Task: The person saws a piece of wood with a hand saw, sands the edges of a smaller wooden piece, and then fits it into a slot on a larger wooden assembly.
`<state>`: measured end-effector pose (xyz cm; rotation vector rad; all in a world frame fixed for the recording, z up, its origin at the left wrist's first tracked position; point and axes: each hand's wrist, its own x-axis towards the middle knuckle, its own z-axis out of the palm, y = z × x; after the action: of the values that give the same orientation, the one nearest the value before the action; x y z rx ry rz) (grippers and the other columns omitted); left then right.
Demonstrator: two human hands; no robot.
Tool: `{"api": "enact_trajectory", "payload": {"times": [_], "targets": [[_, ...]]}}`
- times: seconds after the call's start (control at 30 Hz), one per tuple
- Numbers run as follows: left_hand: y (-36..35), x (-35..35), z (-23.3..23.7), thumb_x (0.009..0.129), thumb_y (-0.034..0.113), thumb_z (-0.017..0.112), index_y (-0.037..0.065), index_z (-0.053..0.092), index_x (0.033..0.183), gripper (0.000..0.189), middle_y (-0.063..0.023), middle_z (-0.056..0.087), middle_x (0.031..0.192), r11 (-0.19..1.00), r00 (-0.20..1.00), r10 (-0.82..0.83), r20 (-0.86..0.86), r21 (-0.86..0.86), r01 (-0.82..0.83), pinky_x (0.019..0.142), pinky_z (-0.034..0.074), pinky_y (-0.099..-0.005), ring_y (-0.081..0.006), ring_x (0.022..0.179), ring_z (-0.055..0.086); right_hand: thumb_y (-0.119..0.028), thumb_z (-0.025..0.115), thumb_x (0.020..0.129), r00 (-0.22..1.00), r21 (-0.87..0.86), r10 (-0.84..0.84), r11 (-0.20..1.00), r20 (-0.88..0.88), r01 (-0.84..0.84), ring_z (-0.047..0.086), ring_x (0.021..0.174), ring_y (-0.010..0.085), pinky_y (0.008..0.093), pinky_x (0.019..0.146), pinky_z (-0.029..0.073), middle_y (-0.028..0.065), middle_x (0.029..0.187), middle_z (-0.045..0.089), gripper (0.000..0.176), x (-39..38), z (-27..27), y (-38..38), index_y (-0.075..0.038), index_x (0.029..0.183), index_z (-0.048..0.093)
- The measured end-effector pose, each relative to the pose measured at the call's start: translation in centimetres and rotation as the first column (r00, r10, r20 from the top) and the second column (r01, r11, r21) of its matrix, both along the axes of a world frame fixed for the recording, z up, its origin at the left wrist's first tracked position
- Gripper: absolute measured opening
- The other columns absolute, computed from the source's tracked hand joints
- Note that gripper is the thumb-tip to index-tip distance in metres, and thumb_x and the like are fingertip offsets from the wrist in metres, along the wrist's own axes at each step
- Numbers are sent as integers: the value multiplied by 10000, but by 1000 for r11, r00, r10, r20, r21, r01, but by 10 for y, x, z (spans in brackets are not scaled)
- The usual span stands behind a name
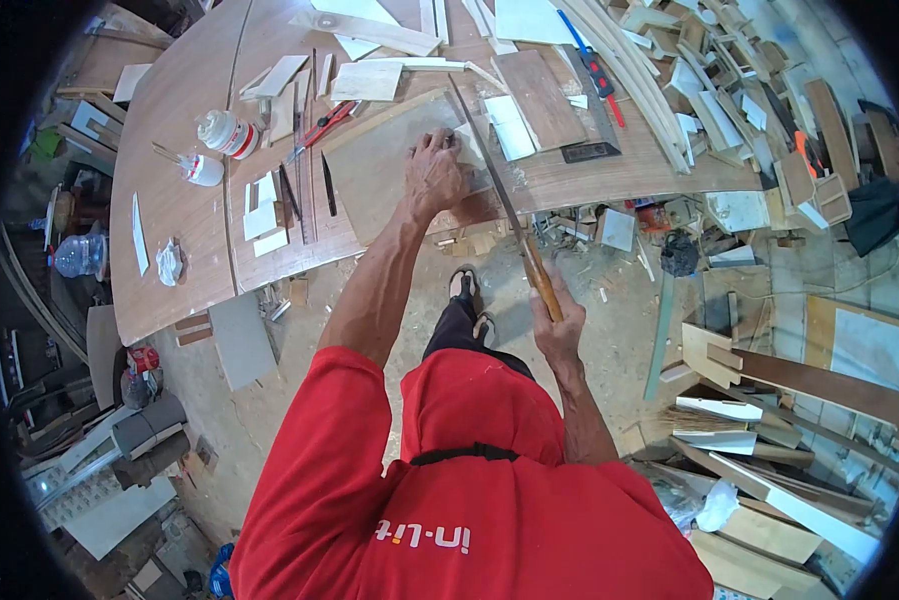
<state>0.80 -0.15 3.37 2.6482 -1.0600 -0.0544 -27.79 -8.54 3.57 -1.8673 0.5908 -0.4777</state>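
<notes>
My left hand (436, 172) presses flat on a pale plywood panel (369, 170) that lies at the near edge of the wooden workbench (179, 200). My right hand (557, 330) is closed around the wooden handle of a handsaw (489, 165). Its long thin blade slants up and away across the panel's right side, just beside my left hand. The saw handle hangs off the bench edge, above the dusty floor. My sandalled foot (462, 285) stands below the bench edge.
Two white glue bottles (227, 132), red-handled pliers (321, 125), a try square (594, 150) and wood offcuts lie on the bench. Scrap boards are heaped at the right (769, 120). A broom (699, 420) and planks lie on the floor, a water bottle (77, 255) at left.
</notes>
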Motion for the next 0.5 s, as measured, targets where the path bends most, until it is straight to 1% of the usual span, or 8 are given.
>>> {"api": "enact_trajectory", "payload": {"times": [0.13,0.2,0.23,0.27,0.33,0.37,0.43,0.5], "targets": [[0,2,3,770,309,641,43,555,1271,574,-110,470,1326,1000,1000,14,-19,-7,-14,974,390,-491,-341,1189,446,-61,585,876,998,-11,19,1000,-61,-20,642,899,153,278,776,500,160,1038,679,410,-23,10,1,13,1277,538],[0,0,2,764,310,642,45,545,1285,592,-106,467,1329,1000,1000,-6,-8,19,7,971,388,-493,-340,1187,447,-46,586,840,999,-65,-24,998,32,26,515,619,66,259,555,462,58,733,580,413,-21,4,3,13,1248,563],[-1,-1,1,764,310,642,45,545,1285,592,-106,467,1329,1000,1000,-10,-10,16,10,971,388,-493,-340,1187,447,-47,585,842,999,-28,-10,1000,-48,8,508,619,62,261,557,461,43,718,564,419,-9,11,-1,-20,1260,563],[-1,0,0,761,313,641,45,553,1276,587,-108,466,1328,1000,1000,-7,-12,7,7,966,391,-495,-339,1184,448,-47,585,842,999,-30,-12,999,-47,11,508,619,62,261,557,461,43,718,564,419,1,8,-4,-20,1260,563],[1,1,-1,757,315,639,45,561,1267,582,-109,466,1327,1000,1000,-10,-8,6,10,961,393,-497,-338,1181,450,-41,582,843,998,-8,-23,1000,60,24,492,592,64,272,529,451,43,687,547,435,16,1,-3,-54,1277,558],[0,2,-4,756,320,640,45,565,1262,580,-112,466,1324,1000,1000,-7,5,-3,7,957,395,-502,-339,1178,451,-41,582,843,998,-10,-24,1000,64,25,492,592,64,272,529,451,43,687,547,435,11,0,-1,-54,1277,558],[-2,3,-5,755,325,640,45,568,1257,579,-115,466,1321,1000,1000,11,13,-18,-11,953,396,-506,-340,1175,452,-36,579,843,990,-143,-8,989,140,28,488,595,68,270,523,443,56,696,551,438,-5,2,2,-34,1280,552],[-1,2,-7,754,327,641,46,561,1262,586,-117,467,1315,1000,1000,6,16,24,-7,949,398,-515,-341,1174,453,-39,579,843,995,-116,2,993,96,9,492,600,69,266,528,443,60,711,563,439,-5,0,-1,-33,1281,550]]}}
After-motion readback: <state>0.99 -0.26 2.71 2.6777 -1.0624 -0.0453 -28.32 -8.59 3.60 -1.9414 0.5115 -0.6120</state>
